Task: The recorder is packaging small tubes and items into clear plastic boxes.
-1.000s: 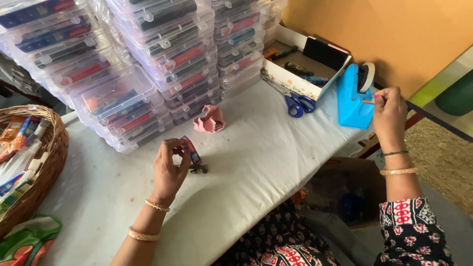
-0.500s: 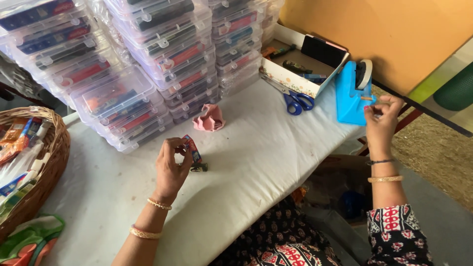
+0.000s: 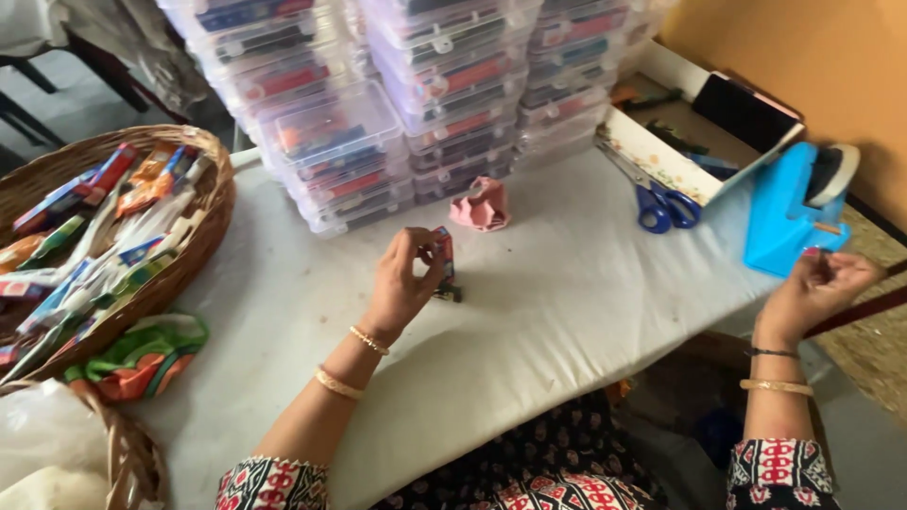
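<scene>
The left hand point(image 3: 402, 283) is pinching a small red-and-blue packet point(image 3: 442, 257) upright over the white-clothed worktop point(image 3: 557, 312), while the right hand point(image 3: 820, 288) is closing its fingertips on something too small to tell, just below the blue tape dispenser point(image 3: 784, 222). Beyond the packet, a pink pouch point(image 3: 481, 204) is lying before stacked clear plastic boxes point(image 3: 416, 85); blue-handled scissors point(image 3: 657, 203) are lying to its right, a wicker basket point(image 3: 189, 255) is sitting well left, and an ochre wall point(image 3: 803, 47) is rising behind.
</scene>
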